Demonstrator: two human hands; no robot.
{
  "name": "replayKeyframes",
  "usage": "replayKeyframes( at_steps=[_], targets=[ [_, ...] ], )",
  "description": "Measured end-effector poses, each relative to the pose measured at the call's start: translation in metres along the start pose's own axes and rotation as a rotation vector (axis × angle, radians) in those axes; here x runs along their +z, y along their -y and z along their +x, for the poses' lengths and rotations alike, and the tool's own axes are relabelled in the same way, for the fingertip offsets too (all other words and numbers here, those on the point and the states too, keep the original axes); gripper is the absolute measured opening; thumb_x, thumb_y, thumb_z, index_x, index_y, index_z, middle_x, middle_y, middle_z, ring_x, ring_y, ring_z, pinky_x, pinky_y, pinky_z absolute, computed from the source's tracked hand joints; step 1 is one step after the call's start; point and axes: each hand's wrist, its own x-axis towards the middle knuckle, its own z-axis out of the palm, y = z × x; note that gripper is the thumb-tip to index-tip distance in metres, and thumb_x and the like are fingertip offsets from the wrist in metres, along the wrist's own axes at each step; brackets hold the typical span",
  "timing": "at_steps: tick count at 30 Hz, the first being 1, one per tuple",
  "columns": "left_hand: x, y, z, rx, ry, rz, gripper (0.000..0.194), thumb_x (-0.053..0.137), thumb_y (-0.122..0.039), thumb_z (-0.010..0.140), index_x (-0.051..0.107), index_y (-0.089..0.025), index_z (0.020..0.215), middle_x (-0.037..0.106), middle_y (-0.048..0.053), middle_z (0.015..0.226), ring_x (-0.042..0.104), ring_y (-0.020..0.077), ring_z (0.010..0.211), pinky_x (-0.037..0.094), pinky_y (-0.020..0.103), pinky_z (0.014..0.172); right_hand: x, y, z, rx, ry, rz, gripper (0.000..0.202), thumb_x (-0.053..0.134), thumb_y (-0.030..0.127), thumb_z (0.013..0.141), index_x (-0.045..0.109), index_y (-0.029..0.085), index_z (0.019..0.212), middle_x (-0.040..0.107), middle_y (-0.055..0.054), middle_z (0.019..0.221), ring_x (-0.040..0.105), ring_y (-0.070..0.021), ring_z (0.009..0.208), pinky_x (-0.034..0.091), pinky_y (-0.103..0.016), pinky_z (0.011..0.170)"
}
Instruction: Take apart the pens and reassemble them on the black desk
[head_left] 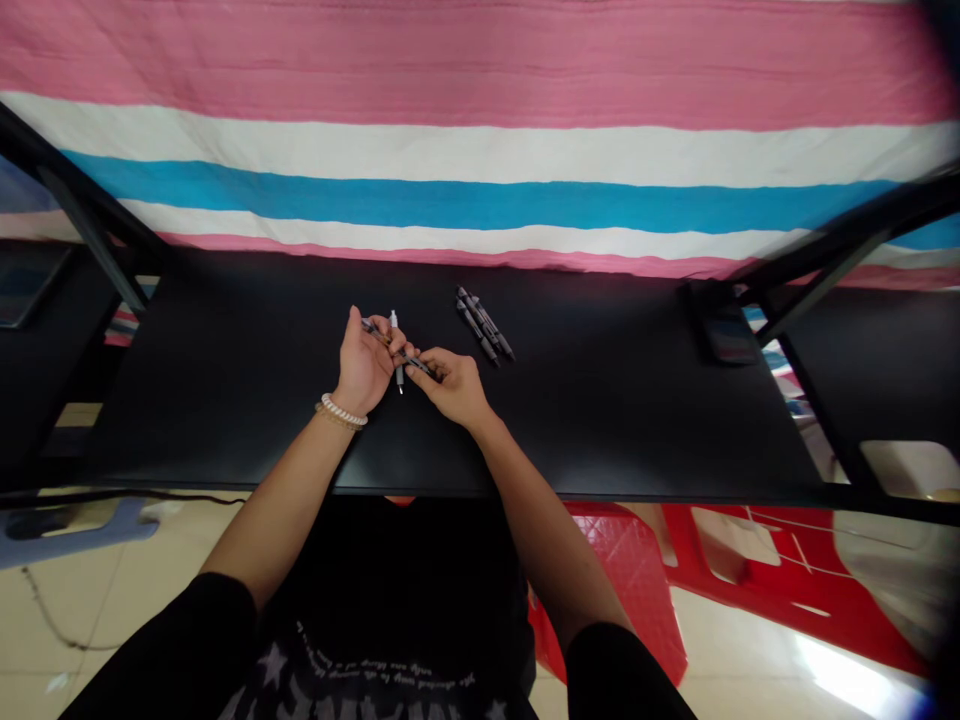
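Above the black table (600,420), my left hand (365,365) is turned palm up, its fingers curled round a dark pen (416,363) that lies across them. My right hand (454,383) pinches the other end of this pen between thumb and fingers. Under the fingers of my left hand, a second pen with a white end (399,378) points toward me; its middle is hidden by the fingers. Several dark grey pens (486,326) lie together in a slanted bunch to the right, touching neither hand.
A black phone-like object (729,335) rests at the table's right end. Behind the table hangs a striped pink, white and blue cloth (480,205). Dark metal bars (817,240) slant at both sides. A red stool (630,570) stands below the front edge.
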Motion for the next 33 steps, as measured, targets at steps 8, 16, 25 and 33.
replayKeyframes(
  at_steps=[8,16,25,33],
  targets=[
    [0.002,-0.014,-0.008,-0.117,-0.079,-0.302,0.060,0.027,-0.067,0.099,0.035,-0.021,0.060,0.023,-0.006,0.048,0.031,0.0087,0.037,0.040,0.023,0.043,-0.002,0.004,-0.001,-0.001,0.046,0.017,0.034,0.069,0.052,0.086,0.070,0.018,0.089,0.058,0.003,0.063,0.045,-0.0096,0.054,0.036,-0.024,0.053],
    [0.000,-0.016,-0.010,-0.131,-0.051,-0.402,0.052,0.016,-0.055,0.098,0.021,-0.023,0.057,0.013,-0.006,0.045,0.022,0.0098,0.034,0.025,0.025,0.037,-0.002,0.006,-0.001,-0.019,0.002,-0.008,0.032,0.063,0.048,0.091,0.067,0.018,0.079,0.054,0.003,0.060,0.044,-0.0098,0.052,0.035,-0.025,0.053],
    [0.003,-0.018,-0.012,-0.166,-0.080,-0.384,0.055,0.026,-0.060,0.097,0.023,-0.023,0.057,0.015,-0.006,0.046,0.021,0.0092,0.035,0.026,0.025,0.038,-0.002,0.004,0.001,-0.018,-0.013,-0.048,0.027,0.061,0.040,0.091,0.064,0.018,0.076,0.050,0.004,0.058,0.041,-0.0091,0.051,0.032,-0.025,0.052],
    [0.003,-0.018,-0.011,-0.178,-0.091,-0.387,0.059,0.031,-0.067,0.096,0.025,-0.023,0.058,0.017,-0.007,0.045,0.022,0.0084,0.034,0.028,0.024,0.038,-0.001,0.004,0.001,0.002,-0.018,-0.042,0.025,0.061,0.039,0.090,0.065,0.018,0.076,0.050,0.004,0.058,0.040,-0.0092,0.051,0.031,-0.025,0.052]
  ],
)
